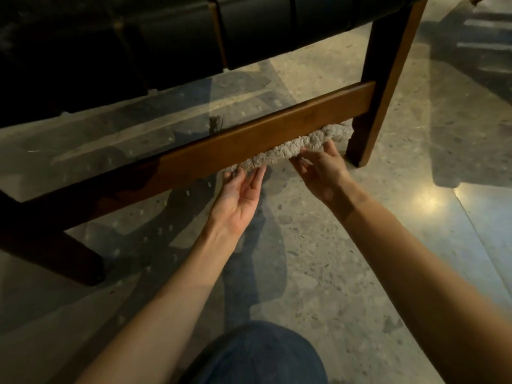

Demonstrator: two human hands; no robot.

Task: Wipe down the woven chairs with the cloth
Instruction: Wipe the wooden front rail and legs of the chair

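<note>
A fluffy grey cloth [293,151] is stretched along the underside of the chair's lower wooden rail [249,139], near the right leg [385,79]. My left hand [241,195] is palm up below the rail, its straight fingers pressing the cloth's left end against the wood. My right hand [321,170] pinches the cloth's right part between thumb and fingers just under the rail. Above hangs the dark woven seat [166,31] made of black straps. The cloth's far side is hidden behind the rail.
Polished speckled stone floor [360,259] lies all around, with a bright light reflection at the right. A dark chair leg [55,250] stands at the left. My knee in blue jeans [255,356] is at the bottom.
</note>
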